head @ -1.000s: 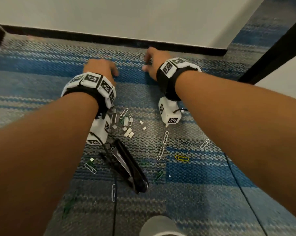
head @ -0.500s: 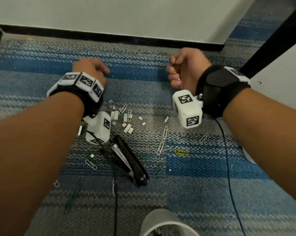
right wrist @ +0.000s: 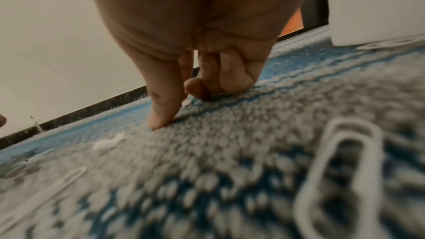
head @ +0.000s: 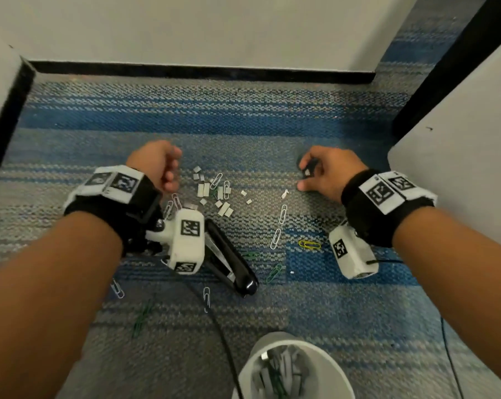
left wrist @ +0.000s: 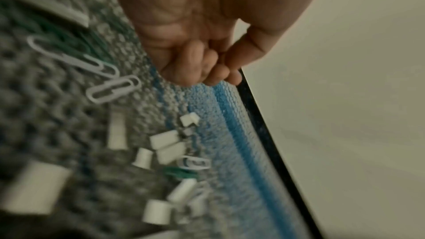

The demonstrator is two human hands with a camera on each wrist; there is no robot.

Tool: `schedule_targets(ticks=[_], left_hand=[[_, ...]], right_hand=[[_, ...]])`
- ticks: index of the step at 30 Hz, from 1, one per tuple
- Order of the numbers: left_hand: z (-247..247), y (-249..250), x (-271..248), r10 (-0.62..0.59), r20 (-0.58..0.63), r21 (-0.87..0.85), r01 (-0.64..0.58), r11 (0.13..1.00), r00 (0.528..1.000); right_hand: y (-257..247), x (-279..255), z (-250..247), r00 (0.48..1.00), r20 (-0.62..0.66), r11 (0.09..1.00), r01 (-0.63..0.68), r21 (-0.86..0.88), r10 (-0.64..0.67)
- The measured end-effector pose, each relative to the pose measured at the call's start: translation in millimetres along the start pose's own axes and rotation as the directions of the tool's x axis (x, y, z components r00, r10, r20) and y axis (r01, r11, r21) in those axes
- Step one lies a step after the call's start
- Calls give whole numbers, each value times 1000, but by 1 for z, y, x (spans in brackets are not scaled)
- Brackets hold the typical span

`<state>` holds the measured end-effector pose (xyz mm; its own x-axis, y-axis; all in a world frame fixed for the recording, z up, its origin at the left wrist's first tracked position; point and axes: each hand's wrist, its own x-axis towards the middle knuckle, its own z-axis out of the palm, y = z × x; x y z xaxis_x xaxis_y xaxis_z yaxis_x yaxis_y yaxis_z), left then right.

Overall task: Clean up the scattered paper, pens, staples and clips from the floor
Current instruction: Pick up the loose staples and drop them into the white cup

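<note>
Staple strips (head: pixel 214 194) and white paper clips (head: pixel 283 213) lie scattered on the blue-grey carpet between my hands. My left hand (head: pixel 168 174) hovers just left of the staple pile with its fingers (left wrist: pixel 195 66) curled into the palm and nothing visible in them. My right hand (head: pixel 308 175) is down on the carpet to the right. Its thumb tip (right wrist: pixel 158 121) touches the pile, and its curled fingers pinch a small pale staple piece (head: pixel 307 171). A white scrap (head: pixel 284 193) lies just left of that thumb. A yellow clip (head: pixel 309 244) and green clips (head: pixel 273 272) lie nearer me.
An opened black stapler (head: pixel 232 263) lies under my left wrist camera. A white cup (head: pixel 338 370) holding staples and clips stands at the near edge. Black skirting (head: pixel 203 72) and walls close the far side. A white panel (head: pixel 459 154) stands on the right, and a cable (head: pixel 223 335) crosses the carpet.
My right hand came down from a raised fist to the carpet, right of the staples. My left hand drew in beside the staple pile. The view pulled back, showing the cup.
</note>
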<state>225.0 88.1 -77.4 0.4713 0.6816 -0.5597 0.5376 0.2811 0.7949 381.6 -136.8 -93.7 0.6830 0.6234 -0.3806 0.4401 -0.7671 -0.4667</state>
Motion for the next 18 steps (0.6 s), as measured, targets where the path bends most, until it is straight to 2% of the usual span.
schedule_targets(ticks=[1,2,3,4,5,6,9,13,16,18], left_hand=[[0,-3,-3,75,-30,215,-67,974,997],[1,-5,-4,190,-42,451,-152,880,981],[1,-7,-7,291,-7,635,-220,740,957],[2,-9,-10,333,51,747,-257,613,942],[4,-10,-13,340,108,800,-285,528,934],[5,-13,-15,340,140,822,-300,484,930],[8,-17,-17,380,114,831,-298,470,918],[8,-26,-17,375,74,786,-286,548,924],[6,-29,-17,402,58,745,-308,591,914],[5,-28,-18,411,52,723,-318,613,910]], right_hand=[[1,-2,1,1000,-21,1000,-15,3,15],[2,-4,2,999,-37,1000,-28,4,28],[2,-5,2,998,-46,999,-38,-2,38],[2,-5,3,998,-50,999,-44,-11,44],[1,-6,4,998,-50,999,-50,-13,49],[2,-6,5,997,-52,998,-55,-7,54],[4,-7,6,994,-72,997,-77,25,78],[2,-11,5,994,-47,995,-99,-6,99],[-4,-16,8,998,-47,999,43,28,-42],[-11,-18,12,985,29,984,170,-45,-169]])
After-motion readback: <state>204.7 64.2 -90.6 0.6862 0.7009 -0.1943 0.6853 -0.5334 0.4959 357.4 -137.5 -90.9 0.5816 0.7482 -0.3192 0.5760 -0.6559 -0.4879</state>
